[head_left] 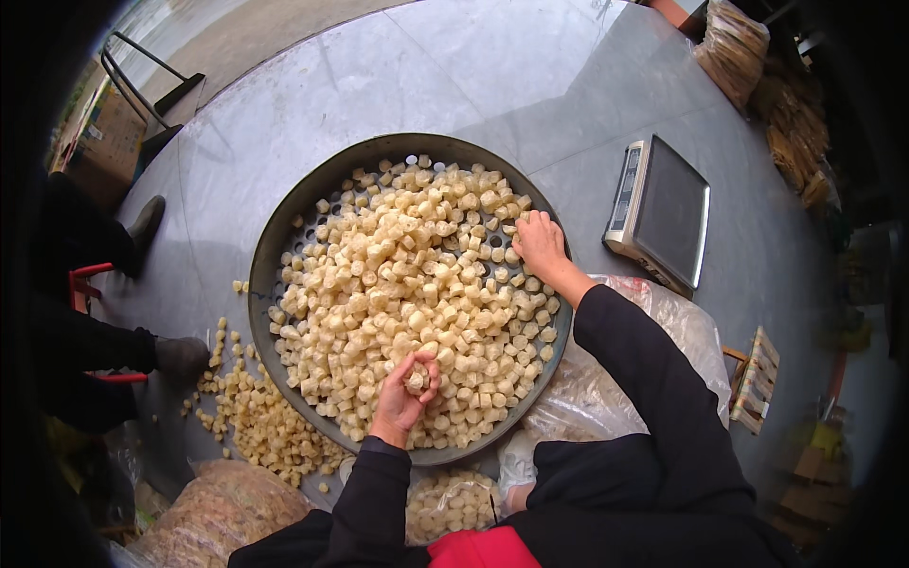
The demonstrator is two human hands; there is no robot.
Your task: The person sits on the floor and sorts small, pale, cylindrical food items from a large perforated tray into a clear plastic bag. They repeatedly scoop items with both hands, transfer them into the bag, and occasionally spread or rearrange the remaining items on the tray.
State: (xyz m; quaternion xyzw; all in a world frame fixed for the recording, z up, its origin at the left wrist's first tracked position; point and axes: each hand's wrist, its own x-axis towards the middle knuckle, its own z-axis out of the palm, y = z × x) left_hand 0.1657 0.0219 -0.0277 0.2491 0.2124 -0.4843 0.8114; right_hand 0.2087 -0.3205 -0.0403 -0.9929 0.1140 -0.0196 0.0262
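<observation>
Head view: grey tiled floor (454,76), sieve tray (275,237), scale (663,210), sacks (218,516).

Left hand (402,393) pinches a pale chunk (415,380) above the sieve (268,248).

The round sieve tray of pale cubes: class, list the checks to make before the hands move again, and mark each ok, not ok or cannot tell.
1. Left hand grips a cube over the pile: ok.
2. Right hand rests on the pale cubes at the far right: ok.
3. Sieve tray lies flat on the floor: ok.
4. All cubes inside the tray: not ok, spilled cubes lie left of it.
5. Scale stands apart from the tray: ok.
6. Scale switched on: cannot tell.
</observation>
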